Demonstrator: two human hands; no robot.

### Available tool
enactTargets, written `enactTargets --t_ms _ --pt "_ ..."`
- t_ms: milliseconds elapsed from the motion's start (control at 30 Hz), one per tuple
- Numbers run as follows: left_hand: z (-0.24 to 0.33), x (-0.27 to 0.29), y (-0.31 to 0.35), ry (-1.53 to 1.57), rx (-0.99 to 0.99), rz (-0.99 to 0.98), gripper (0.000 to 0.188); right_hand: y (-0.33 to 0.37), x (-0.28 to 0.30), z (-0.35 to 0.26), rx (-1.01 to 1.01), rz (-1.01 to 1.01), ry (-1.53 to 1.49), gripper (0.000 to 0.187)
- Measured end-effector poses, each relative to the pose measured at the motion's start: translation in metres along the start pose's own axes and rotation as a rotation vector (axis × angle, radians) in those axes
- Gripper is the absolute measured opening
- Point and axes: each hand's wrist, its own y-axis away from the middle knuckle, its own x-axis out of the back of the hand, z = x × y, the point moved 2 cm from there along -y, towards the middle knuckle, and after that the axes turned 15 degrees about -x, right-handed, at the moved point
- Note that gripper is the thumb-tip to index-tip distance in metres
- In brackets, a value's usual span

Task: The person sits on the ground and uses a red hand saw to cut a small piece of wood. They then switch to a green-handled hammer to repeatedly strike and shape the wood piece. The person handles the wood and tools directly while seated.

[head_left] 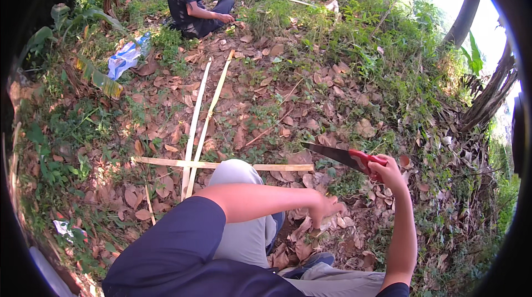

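Handsaw in our right hand, left hand low over the leaf litter.
We are gripping the red handle of the handsaw (344, 158) in the right hand (386, 172), its fingers curling closed around it; the dark blade is pointing left, its tip lying ahead of the left hand (326, 208). That left hand is hanging, fingers downward, at the dry leaves (302, 247); we cannot tell whether it is pinching anything. Ahead and left of it, two long pale wooden strips (214, 100) are running away from us, crossing a flat wooden crosspiece (282, 168) at their near ends. Farther ahead and left of both hands, a blue-and-white plastic bag (124, 60) is lying on the ground, and a co-worker (188, 9) is sitting beyond the strips.
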Motion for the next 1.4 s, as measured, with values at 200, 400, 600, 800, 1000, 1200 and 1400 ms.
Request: enactTargets --t_ms 200,400,600,800,1000,1200,1400 --pt "0.010 -0.002 -0.001 -0.009 -0.117 0.044 0.117 0.098 0.034 -0.137 0.272 0.492 0.464 0.023" --pt "0.019 -0.009 0.008 -0.040 -0.148 0.065 0.118 0.129 0.056 -0.173 0.173 0.446 0.683 0.030" --pt "0.029 -0.009 0.011 -0.033 -0.093 0.037 0.119 0.137 0.075 -0.171 0.002 0.511 0.953 0.032" --pt "0.036 -0.008 0.010 -0.048 -0.107 0.025 0.119 0.122 0.078 -0.179 -0.166 0.407 1.055 0.033" --pt "0.041 -0.005 -0.008 -0.075 -0.150 -0.009 0.122 0.014 0.074 -0.253 -0.201 0.416 1.229 0.023" --pt "0.033 -0.003 -0.031 -0.133 -0.142 -0.054 0.127 -0.122 0.016 -0.438 0.351 0.697 1.043 0.039" --pt "0.027 0.005 -0.036 -0.148 -0.126 -0.081 0.131 -0.210 -0.088 -0.459 0.952 1.174 1.158 0.069"
